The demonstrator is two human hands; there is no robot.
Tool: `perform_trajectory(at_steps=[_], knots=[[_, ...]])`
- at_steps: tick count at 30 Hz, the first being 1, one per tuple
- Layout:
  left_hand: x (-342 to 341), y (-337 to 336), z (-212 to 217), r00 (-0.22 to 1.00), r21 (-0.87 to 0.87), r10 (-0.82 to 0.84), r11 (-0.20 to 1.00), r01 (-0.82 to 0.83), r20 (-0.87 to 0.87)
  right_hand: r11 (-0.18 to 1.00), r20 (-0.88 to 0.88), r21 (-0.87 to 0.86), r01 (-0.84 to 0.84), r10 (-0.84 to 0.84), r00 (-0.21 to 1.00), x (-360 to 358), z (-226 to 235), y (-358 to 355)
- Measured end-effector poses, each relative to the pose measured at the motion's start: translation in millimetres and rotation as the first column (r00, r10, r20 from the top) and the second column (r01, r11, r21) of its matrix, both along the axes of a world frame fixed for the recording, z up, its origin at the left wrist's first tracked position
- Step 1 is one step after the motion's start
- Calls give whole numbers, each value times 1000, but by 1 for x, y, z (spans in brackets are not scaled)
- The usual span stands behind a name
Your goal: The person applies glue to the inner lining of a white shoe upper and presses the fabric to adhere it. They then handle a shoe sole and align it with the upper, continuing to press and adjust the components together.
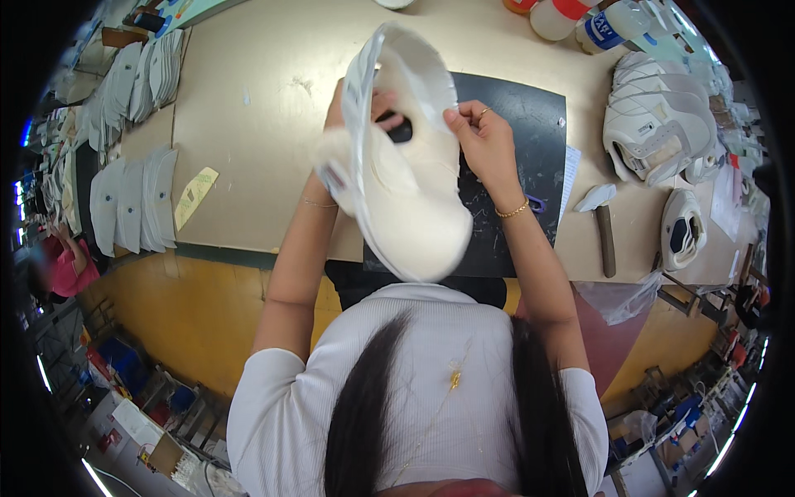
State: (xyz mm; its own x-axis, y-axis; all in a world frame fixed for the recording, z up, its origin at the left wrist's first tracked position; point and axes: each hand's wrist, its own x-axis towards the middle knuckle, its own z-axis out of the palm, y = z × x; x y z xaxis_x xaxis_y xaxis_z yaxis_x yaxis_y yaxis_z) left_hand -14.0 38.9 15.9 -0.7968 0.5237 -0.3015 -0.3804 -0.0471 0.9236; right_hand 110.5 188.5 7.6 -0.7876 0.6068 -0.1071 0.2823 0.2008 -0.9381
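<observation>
1. The person holds a white shoe upper (406,190) raised above the surface (248,124), over the black cutting mat (530,132), with the opening turned toward the camera and the toe end pointing down toward the body.
2. The left hand (364,112) sits behind and partly inside the upper. Its fingers show at the opening, next to a small dark object (399,130) whose kind cannot be told. The left grip appears closed on the upper; how far the fingers wrap is hidden by the material.
3. The right hand (484,137) pinches the collar edge between thumb and fingertips. This grip is narrow and closed on the rim of the upper.
4. To do this step well, judging from the pose, the left hand should support the upper from within while the right hand works along the edge in short pinches, which keeps the soft material from creasing.
5. A hammer (604,228) lies on the surface to the right of the mat, and finished white shoes (658,116) stand beyond it. Stacked white cut pieces (132,203) lie at the left.
</observation>
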Motion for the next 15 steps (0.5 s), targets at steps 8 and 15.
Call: perform_trajectory(at_steps=[8,15], knots=[[20,-39,11,940,414,340,862,-293,-41,918,-63,-364,160,-195,979,-4,-19,5],[77,-11,36,590,-175,-93,981,-84,-802,994,-156,15,106,-103,982,-5,-36,-26]])
